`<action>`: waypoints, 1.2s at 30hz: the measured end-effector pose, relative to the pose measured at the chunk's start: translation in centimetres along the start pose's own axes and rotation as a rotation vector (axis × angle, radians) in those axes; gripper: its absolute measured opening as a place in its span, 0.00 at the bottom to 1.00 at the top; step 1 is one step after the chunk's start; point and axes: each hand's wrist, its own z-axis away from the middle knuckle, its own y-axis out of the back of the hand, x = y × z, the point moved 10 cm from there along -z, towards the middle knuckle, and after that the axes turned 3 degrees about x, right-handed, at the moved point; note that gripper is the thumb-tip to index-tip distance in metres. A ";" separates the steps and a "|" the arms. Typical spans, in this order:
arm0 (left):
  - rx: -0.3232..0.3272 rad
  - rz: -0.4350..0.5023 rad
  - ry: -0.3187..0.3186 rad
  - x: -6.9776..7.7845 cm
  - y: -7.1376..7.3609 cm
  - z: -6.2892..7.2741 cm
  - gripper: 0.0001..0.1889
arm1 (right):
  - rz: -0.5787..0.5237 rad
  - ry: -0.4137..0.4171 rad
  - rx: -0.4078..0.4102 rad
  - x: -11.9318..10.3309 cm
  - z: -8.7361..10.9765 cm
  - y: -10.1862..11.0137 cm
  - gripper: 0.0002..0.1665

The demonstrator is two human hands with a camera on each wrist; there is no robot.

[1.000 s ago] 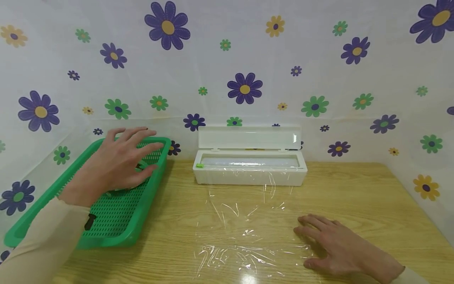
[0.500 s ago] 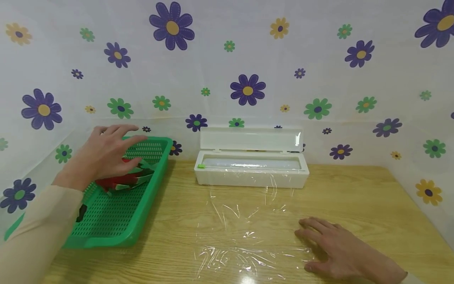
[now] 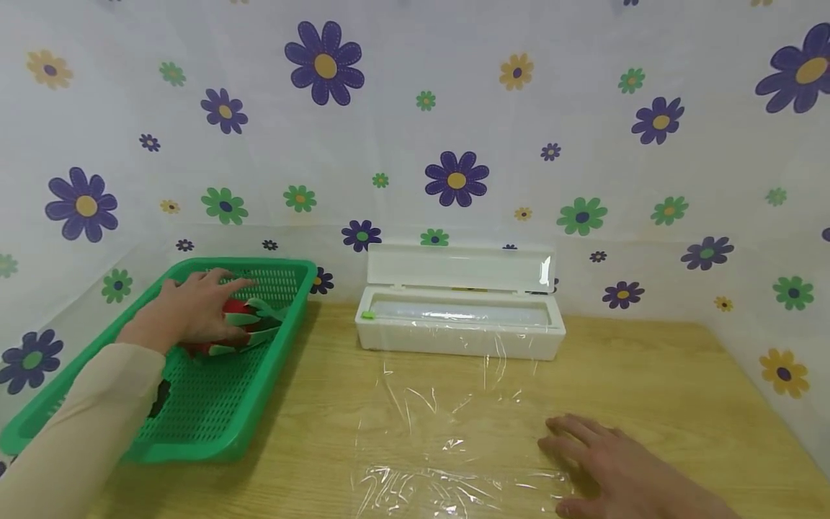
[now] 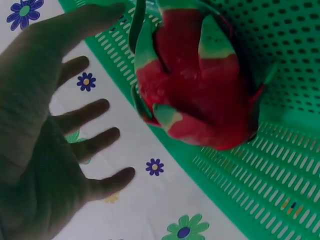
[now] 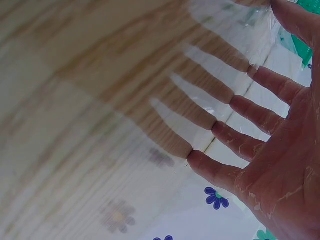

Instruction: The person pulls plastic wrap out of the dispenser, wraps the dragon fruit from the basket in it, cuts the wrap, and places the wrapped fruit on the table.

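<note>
A red dragon fruit (image 4: 200,90) with green-tipped scales lies in the green plastic basket (image 3: 249,414) on the left. Over the fruit's left side is my left hand (image 3: 194,310), hiding part of it in the head view. Its fingers are spread and relaxed in the left wrist view; whether they touch the fruit I cannot tell. My right hand (image 3: 616,461) rests its fingertips on the table by the right edge of a sheet of cling film (image 3: 434,432). That clear sheet runs forward from a white cling film dispenser (image 3: 460,342), whose lid stands up.
A dark object (image 3: 160,398), partly behind the left forearm, lies in the basket. A small green slider (image 3: 368,315) sits at the dispenser's left end. Behind the wooden table (image 3: 661,389) hangs a white cloth (image 3: 402,43) printed with flowers.
My left hand first moved left, uncovering the dragon fruit, then came down into the basket over it. The right hand stays put on the table. The head view has tilted slightly up.
</note>
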 end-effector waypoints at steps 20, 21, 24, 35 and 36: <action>-0.195 0.083 0.161 -1.0 -4.2 -0.1 0.59 | -0.070 -0.046 -0.068 0.5 0.0 -0.4 0.43; -0.193 0.090 0.168 -0.9 -4.3 -0.1 0.60 | -0.072 -0.043 -0.067 0.5 0.0 -0.4 0.43; -0.181 0.105 0.176 -1.0 -4.8 0.1 0.60 | -0.063 -0.027 -0.058 0.3 0.0 -0.3 0.42; -0.078 0.039 0.139 -0.9 -4.9 -1.1 0.33 | -0.075 -0.052 -0.074 0.3 0.0 -0.2 0.43; -0.077 0.030 0.139 -0.8 -4.8 -1.2 0.33 | -0.076 -0.054 -0.077 0.3 0.0 -0.3 0.43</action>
